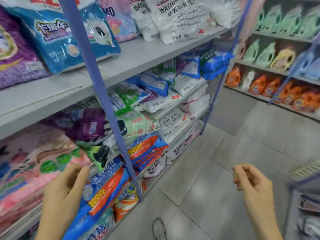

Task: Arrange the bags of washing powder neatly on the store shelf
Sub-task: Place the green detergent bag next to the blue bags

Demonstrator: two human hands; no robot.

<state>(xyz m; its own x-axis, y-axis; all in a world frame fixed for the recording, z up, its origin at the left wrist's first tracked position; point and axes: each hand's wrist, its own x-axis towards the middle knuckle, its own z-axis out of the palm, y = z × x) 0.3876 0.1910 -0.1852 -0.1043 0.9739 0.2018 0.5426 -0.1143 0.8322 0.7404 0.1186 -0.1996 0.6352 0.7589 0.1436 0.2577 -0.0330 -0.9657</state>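
Note:
Bags of washing powder fill the grey shelf (138, 56) on the left. A blue bag (57, 42) leans beside a purple bag (15, 54) on the upper board, with white bags (178, 19) further along. Lower down lie a large pink bag (31, 170) and a blue-and-orange bag (107, 187), both tilted, among several jumbled bags. My left hand (64, 191) hovers in front of the pink and the blue-and-orange bags with its fingers loosely curled, holding nothing. My right hand (251, 182) hangs over the tiled floor, loosely curled, with nothing in it.
A blue upright post (103, 94) of the shelf frame crosses in front of the bags. Orange and green detergent bottles (259, 84) line a second shelf at the far right. Another rack edge (297, 196) stands near right. My shoe (159, 229) is on the grey floor tiles (216, 170).

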